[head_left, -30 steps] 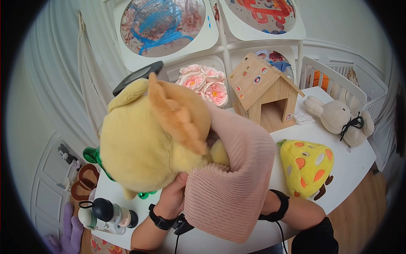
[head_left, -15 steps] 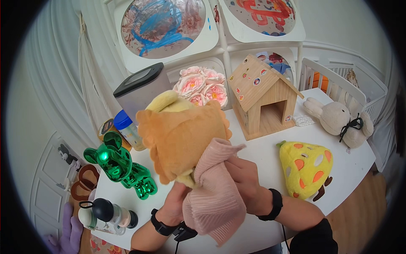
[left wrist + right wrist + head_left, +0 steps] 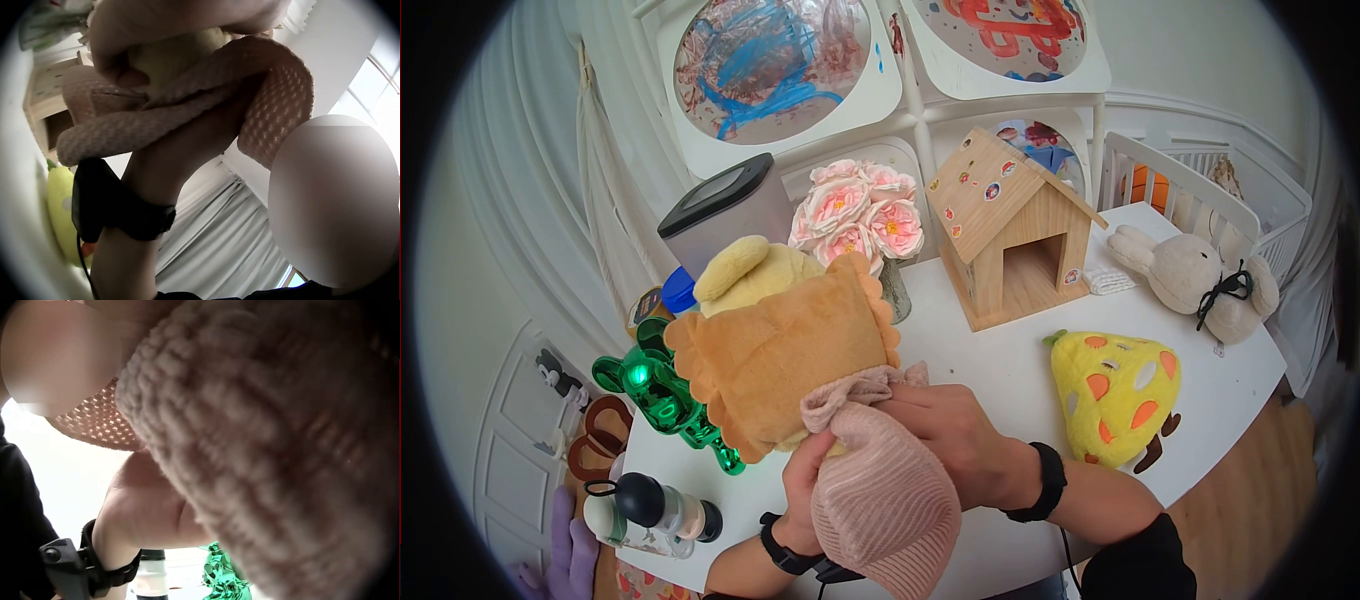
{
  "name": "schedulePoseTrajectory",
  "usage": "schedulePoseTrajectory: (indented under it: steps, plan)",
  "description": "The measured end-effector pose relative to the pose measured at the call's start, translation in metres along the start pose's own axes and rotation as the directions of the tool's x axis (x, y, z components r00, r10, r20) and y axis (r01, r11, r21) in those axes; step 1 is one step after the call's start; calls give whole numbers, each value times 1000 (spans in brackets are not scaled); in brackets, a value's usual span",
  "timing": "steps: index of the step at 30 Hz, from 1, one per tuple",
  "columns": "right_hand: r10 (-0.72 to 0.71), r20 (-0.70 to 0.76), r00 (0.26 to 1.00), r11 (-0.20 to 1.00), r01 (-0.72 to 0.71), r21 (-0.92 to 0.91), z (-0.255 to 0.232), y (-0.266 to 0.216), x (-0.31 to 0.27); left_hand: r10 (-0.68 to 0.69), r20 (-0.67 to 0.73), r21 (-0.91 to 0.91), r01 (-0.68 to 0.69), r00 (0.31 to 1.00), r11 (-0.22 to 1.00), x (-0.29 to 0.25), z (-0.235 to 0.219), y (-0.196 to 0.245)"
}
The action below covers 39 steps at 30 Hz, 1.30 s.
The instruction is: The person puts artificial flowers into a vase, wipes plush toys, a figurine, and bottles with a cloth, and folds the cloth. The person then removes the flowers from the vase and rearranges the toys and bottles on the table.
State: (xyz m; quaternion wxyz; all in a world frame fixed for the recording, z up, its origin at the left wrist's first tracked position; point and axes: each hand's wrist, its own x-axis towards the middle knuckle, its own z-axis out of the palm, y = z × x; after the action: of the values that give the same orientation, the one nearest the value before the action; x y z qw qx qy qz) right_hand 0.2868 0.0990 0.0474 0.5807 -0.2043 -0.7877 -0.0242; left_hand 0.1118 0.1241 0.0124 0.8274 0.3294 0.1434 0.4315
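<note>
A yellow plush toy (image 3: pixel 745 270) with an orange scalloped-edge cushion-like part (image 3: pixel 785 365) is held up over the table. Pink ribbed cloth (image 3: pixel 890 500) is bunched around its lower end, with a twisted fold against the orange part. My left hand (image 3: pixel 808 490) grips the toy from below, thumb along the cloth; in the left wrist view its fingers curl round pale yellow plush (image 3: pixel 175 56). My right hand (image 3: pixel 960 440) pinches the cloth at the toy's right side, its fingertips hidden in the folds. Cloth (image 3: pixel 231 437) fills most of the right wrist view.
A shiny green bear figure (image 3: pixel 665 385) and a bottle (image 3: pixel 650 500) stand on the left. Behind are a lidded container (image 3: pixel 725 215), pink flowers (image 3: pixel 855 215) and a wooden house (image 3: pixel 1010 225). A yellow spotted plush (image 3: pixel 1115 395) and a rabbit plush (image 3: pixel 1190 270) lie on the right.
The toy has turned its orange part toward the camera and come lower and left. The cloth, earlier spread wide over it, is now gathered around its lower end. The right hand has come into view.
</note>
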Motion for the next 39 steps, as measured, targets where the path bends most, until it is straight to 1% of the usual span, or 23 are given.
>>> schedulePoseTrajectory:
  steps: [4,7,11,13,14,16,17,18,19,20,21,22,23,24,25,26,27,28,29,31,33,35,39]
  plan:
    - [56,18,998,998,-56,27,-6,0,0,32,-92,58,-27,995,998,-5,-3,-2]
    - [101,-28,994,992,-99,79,-7,3,0,65,-153,95,-50,986,994,-8,-5,-3]
    - [111,-46,993,991,-107,83,-5,9,-4,21,-164,37,-15,986,999,-10,-11,-4]
    - [95,-65,993,993,-90,75,-4,11,-5,165,-241,209,-115,956,971,-9,0,-3]
    - [116,-57,992,991,-111,79,-5,11,-6,168,-239,207,-119,956,971,-9,0,0]
    - [134,-48,990,988,-130,85,-6,10,-9,60,17,-36,-59,998,998,-11,2,10]
    - [178,-3,984,980,-177,88,-8,10,-10,63,15,-36,-62,998,997,-10,4,9]
    - [221,45,974,970,-225,89,-9,9,-13,106,-71,-13,-107,992,994,-8,11,8]
    - [220,48,974,970,-224,92,-10,16,-28,149,-154,14,-149,977,989,-7,15,8]
    - [182,64,981,979,-187,86,-9,31,-51,153,-156,13,-153,976,988,-7,5,12]
    - [142,79,987,986,-149,79,-7,40,-62,247,-97,316,-206,964,926,-4,-16,19]
    - [138,80,987,986,-144,80,-15,18,-45,319,-12,586,-251,948,770,3,-37,20]
    - [530,-8,848,828,-515,224,-31,-21,-13,331,-157,421,-240,930,875,20,-60,13]
    - [834,-29,551,519,-764,383,-42,-40,7,422,-118,537,-299,899,789,24,-63,15]
    - [755,-134,642,604,-601,523,-46,-24,9,424,-115,534,-304,898,789,25,-68,18]
    - [668,-253,700,664,-406,628,-51,-5,4,415,-99,520,-308,904,797,32,-65,17]
    - [532,-82,843,809,-476,346,-60,3,-6,405,-83,506,-311,911,804,35,-63,17]
    - [530,-83,844,811,-475,342,-61,2,-4,395,-66,493,-314,917,812,37,-62,17]
    - [535,-81,841,806,-480,345,-64,-16,-39,385,-49,481,-316,922,818,36,-63,19]
    - [550,-80,831,794,-491,360,-46,-19,-28,362,-17,465,-313,932,828,41,-61,21]
    - [572,-77,817,775,-507,378,-1,-20,6,333,7,451,-300,943,841,46,-60,22]
    - [590,-60,805,755,-524,393,-16,-31,-21,314,25,428,-294,949,855,48,-58,23]
    - [609,-47,791,734,-541,410,-20,-33,-15,279,95,384,-294,956,875,58,-48,29]
